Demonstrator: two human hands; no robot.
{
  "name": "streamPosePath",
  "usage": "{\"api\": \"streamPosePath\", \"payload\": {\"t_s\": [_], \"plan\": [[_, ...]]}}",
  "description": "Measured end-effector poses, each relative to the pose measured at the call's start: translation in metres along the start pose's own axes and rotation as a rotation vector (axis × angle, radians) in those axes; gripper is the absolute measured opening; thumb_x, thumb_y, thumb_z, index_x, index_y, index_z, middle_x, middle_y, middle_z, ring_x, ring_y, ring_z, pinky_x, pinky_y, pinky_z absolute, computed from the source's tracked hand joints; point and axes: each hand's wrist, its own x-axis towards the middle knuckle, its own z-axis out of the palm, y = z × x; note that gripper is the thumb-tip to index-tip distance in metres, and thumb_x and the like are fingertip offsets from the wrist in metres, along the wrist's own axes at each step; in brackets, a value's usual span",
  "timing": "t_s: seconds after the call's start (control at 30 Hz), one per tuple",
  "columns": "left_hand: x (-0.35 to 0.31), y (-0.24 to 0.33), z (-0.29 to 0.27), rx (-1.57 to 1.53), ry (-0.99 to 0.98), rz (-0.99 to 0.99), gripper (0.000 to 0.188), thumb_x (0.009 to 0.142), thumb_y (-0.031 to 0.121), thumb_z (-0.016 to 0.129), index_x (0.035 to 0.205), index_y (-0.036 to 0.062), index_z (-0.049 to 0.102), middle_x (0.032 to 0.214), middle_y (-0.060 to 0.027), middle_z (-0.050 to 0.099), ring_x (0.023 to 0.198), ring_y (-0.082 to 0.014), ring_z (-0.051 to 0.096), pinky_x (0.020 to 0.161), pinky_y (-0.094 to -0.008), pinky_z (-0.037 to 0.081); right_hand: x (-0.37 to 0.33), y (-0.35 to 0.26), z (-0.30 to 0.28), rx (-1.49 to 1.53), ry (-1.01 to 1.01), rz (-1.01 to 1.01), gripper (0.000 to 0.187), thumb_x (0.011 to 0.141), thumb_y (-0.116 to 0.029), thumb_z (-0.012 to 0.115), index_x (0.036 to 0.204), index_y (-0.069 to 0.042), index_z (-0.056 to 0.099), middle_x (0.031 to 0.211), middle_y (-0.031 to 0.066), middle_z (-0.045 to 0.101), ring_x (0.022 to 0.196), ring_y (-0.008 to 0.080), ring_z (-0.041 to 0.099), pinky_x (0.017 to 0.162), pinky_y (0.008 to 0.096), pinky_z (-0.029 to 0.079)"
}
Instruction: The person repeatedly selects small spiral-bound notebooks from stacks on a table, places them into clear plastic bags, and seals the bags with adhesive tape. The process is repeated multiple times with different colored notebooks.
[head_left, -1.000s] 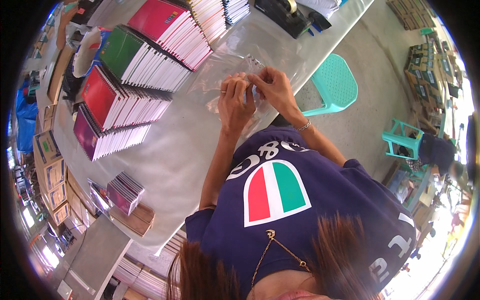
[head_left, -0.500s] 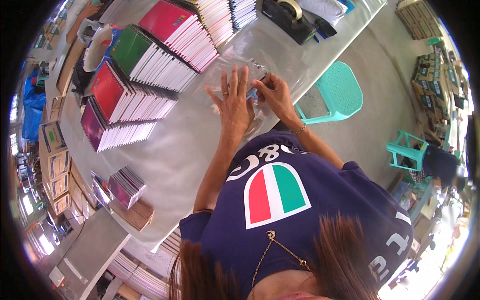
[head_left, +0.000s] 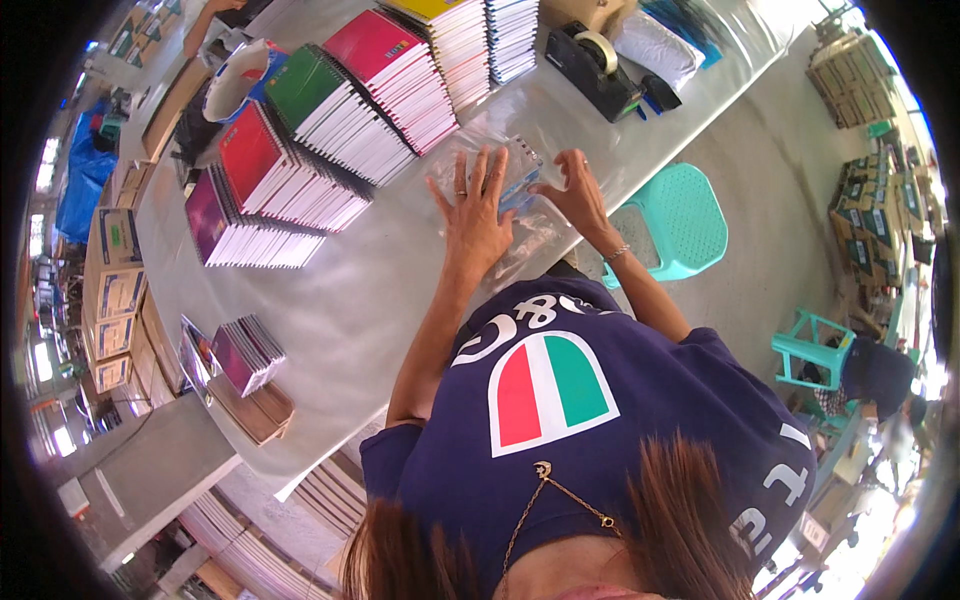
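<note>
My left hand lies flat with its fingers spread on transparent plastic on the table. Under or inside the plastic, just beyond its fingertips, is a small bluish item with a dark spiral edge; glare and my fingers partly hide it. Just right of this item, my right hand is raised a little, thumb and fingers curved and apart, with nothing visible between them. Its thumb tip comes close to the plastic.
Tall stacks of spiral notebooks, purple, red, green, pink and yellow, stand at the far left. A black tape dispenser and a white pouch lie beyond my hands. A turquoise stool stands by the table's right edge. Smaller purple notebooks sit near left.
My right hand has drawn back to the right from the bluish item, and its pinched fingers have parted. My left hand stays spread on the plastic. The whole view has shifted slightly.
</note>
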Motion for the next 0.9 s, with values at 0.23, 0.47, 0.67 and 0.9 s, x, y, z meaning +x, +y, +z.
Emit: {"api": "streamPosePath", "payload": {"t_s": [0.23,0.47,0.67,0.9], "plan": [[-0.002,-0.007,0.007,-0.088,-0.013,-0.023,0.091,0.077,0.022,0.074,0.152,0.025,0.023,0.156,-0.0049,0.023,0.145,-0.0365,0.016,0.11,-0.0703,0.005,0.029,-0.025,-0.008,0.058,-0.192,-0.144,0.091,0.063,-0.034,0.088,0.138,-0.013,0.041,0.129,0.0162,0.045,0.121,0.0333,0.041,0.101,0.0439,0.034],[-0.009,-0.024,0.034,-1.218,0.151,-0.42,0.083,0.09,0.053,0.059,0.151,0.0105,0.022,0.149,-0.0125,0.031,0.142,-0.0284,0.023,0.113,-0.0486,0.022,0.018,0.007,-0.02,0.773,-0.461,0.201,0.072,0.086,-0.044,0.067,0.145,-0.016,0.035,0.132,0.0095,0.043,0.108,0.0261,0.051,0.09,0.0385,0.047],[-0.032,-0.014,0.034,-1.8,-0.013,-0.514,0.081,0.09,0.066,0.049,0.146,0.0101,0.031,0.14,-0.0108,0.038,0.13,-0.0242,0.036,0.108,-0.0442,0.03,0.02,-0.038,-0.039,1.146,-0.543,0.789,0.044,0.096,-0.038,0.056,0.131,-0.014,0.044,0.124,0.008,0.047,0.094,0.014,0.055,0.075,0.0331,0.052],[-0.081,0.021,0.0,-2.098,-0.023,-1.153,0.061,0.096,0.056,0.047,0.14,0.0139,0.038,0.136,-0.0086,0.048,0.124,-0.0189,0.046,0.103,-0.0486,0.038,-0.024,-0.043,-0.045,0.881,-0.504,0.459,0.035,0.088,-0.023,0.062,0.116,-0.014,0.043,0.123,0.0026,0.046,0.094,0.0093,0.052,0.072,0.0244,0.047]]}}
